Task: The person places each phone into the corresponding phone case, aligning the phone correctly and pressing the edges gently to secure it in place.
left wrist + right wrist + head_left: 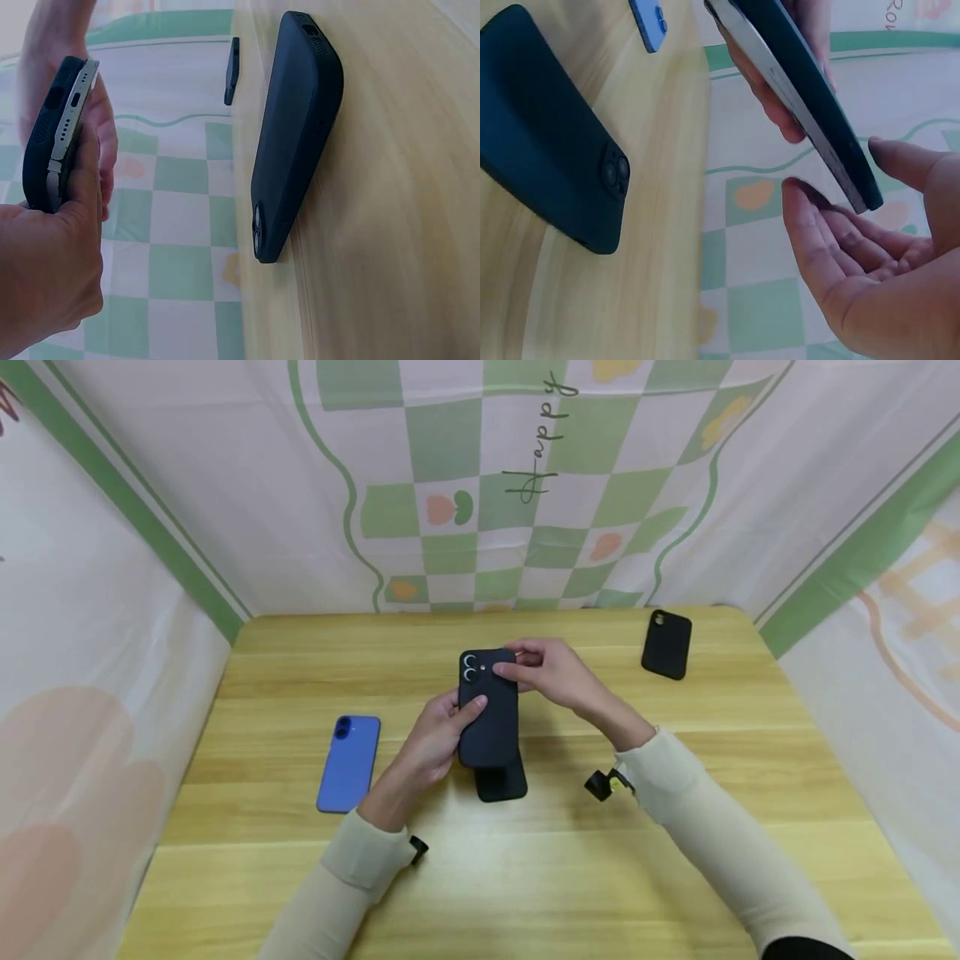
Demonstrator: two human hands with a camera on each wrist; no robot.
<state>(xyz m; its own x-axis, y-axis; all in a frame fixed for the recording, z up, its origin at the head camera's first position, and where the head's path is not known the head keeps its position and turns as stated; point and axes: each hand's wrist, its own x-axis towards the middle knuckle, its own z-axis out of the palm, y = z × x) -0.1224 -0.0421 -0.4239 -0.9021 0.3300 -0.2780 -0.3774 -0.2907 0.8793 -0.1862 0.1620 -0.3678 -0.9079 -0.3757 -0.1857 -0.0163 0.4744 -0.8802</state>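
Note:
My left hand (438, 735) grips a phone, its thumb lying across a black phone case (487, 727) that covers the phone's back. The silver edge of the phone (69, 124) shows beside the case in the left wrist view, port end toward that camera. Around the upper corner, near the camera lenses, is my right hand (551, 672). The right wrist view shows its thumb and bent fingers spread on either side of that corner, with small gaps. Below the held phone, a black-cased phone (501, 785) lies on the table, partly hidden from above.
A blue phone (348, 764) lies on the wooden table (570, 877) to the left, back up. At the far right lies another black phone case (667, 647), with wood showing through its camera opening. Printed cloth (442, 443) hangs behind the table and at both sides.

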